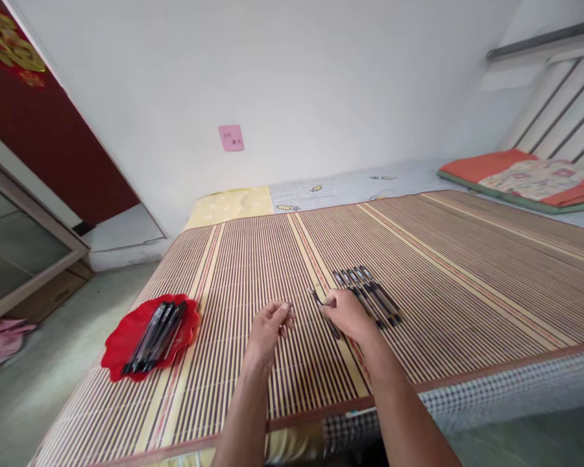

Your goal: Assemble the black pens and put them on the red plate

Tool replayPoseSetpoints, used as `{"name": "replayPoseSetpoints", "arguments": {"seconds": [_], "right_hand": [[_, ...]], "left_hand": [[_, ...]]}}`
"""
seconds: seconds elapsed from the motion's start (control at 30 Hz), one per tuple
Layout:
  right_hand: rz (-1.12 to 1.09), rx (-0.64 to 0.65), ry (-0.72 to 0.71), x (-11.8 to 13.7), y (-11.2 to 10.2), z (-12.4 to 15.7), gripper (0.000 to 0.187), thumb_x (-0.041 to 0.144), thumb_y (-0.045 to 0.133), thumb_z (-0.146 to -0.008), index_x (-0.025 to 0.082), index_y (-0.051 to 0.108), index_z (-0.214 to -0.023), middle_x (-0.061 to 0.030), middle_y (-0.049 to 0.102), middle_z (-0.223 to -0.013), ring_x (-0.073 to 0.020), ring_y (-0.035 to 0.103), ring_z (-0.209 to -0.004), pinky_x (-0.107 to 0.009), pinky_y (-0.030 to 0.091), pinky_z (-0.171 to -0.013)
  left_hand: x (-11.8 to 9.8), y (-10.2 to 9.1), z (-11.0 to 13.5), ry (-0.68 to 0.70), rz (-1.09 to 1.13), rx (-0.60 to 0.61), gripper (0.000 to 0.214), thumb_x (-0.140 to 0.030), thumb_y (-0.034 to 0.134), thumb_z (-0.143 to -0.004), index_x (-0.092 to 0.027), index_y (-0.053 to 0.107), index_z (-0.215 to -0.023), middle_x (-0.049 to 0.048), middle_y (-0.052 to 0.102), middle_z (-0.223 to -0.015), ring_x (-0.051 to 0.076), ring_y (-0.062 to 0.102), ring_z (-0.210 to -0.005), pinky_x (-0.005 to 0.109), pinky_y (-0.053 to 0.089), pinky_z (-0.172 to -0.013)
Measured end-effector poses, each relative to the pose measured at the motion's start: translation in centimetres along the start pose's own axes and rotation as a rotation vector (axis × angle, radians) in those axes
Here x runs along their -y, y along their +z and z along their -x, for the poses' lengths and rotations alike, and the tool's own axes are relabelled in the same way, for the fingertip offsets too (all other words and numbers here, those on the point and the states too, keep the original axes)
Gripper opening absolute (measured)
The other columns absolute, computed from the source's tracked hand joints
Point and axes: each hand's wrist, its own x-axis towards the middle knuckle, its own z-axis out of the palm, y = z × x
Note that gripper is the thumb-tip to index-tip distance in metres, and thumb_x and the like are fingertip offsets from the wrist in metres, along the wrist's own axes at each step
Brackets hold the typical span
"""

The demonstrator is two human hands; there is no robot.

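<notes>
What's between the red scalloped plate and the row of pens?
In the head view, the left hand, then a single black pen with the right hand on it, over the striped mat.

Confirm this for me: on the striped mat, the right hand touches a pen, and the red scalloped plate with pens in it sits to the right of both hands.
Not quite: the red scalloped plate with pens in it sits to the left of both hands, as the head view shows. On the striped mat, the right hand does touch a pen.
</notes>
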Motion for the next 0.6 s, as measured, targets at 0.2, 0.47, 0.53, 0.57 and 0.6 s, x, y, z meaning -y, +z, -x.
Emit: {"name": "replayPoseSetpoints", "arguments": {"seconds": [0.2,0.47,0.53,0.57,0.6], "right_hand": [[-0.730,0.162,-0.065,3.0,1.1,0.8,0.019,0.036,0.069,-0.073,0.019,0.062,-0.080,0.0032,0.060,-0.066,-0.0127,0.054,-0.058,-0.026,0.039,-0.055],[-0.886,0.162,-0.075,4.4,2.2,0.7,0.025,0.040,0.074,-0.072,0.018,0.063,-0.076,0.0051,0.058,-0.057,-0.0108,0.051,-0.049,-0.026,0.038,-0.050],[-0.852,0.105,-0.099,4.5,1.7,0.8,0.025,0.042,0.074,-0.074,0.019,0.063,-0.076,0.0035,0.061,-0.061,-0.0125,0.055,-0.054,-0.027,0.042,-0.054],[-0.833,0.071,-0.106,4.5,1.4,0.8,0.026,0.042,0.074,-0.074,0.019,0.064,-0.076,0.0023,0.063,-0.065,-0.0133,0.057,-0.058,-0.027,0.043,-0.057],[-0.818,0.042,-0.108,4.6,1.1,0.9,0.027,0.043,0.075,-0.073,0.019,0.065,-0.076,0.0015,0.064,-0.068,-0.0138,0.059,-0.061,-0.027,0.044,-0.059]], "left_hand": [[0.3,2.2,0.7,-0.074,0.205,0.196,0.059,-0.058,0.080,-0.077,-0.019,0.068,-0.121,0.0075,0.069,-0.100,0.018,0.065,-0.084,0.029,0.052,-0.069],[1.3,2.3,0.3,0.121,0.210,0.179,0.041,-0.052,0.069,-0.089,-0.016,0.065,-0.108,-0.0055,0.053,-0.070,0.004,0.034,-0.046,0.021,0.022,-0.044],[1.2,2.3,0.2,0.124,0.220,0.175,0.037,-0.051,0.072,-0.087,-0.016,0.063,-0.099,-0.0038,0.058,-0.073,0.003,0.032,-0.046,0.022,0.020,-0.045],[1.2,2.3,0.2,0.119,0.214,0.166,0.037,-0.050,0.074,-0.084,-0.016,0.062,-0.092,-0.0033,0.058,-0.072,0.003,0.031,-0.046,0.022,0.021,-0.046],[1.1,2.3,0.2,0.115,0.206,0.153,0.038,-0.051,0.076,-0.082,-0.016,0.060,-0.085,-0.0035,0.058,-0.069,0.003,0.031,-0.046,0.022,0.021,-0.046]]}}
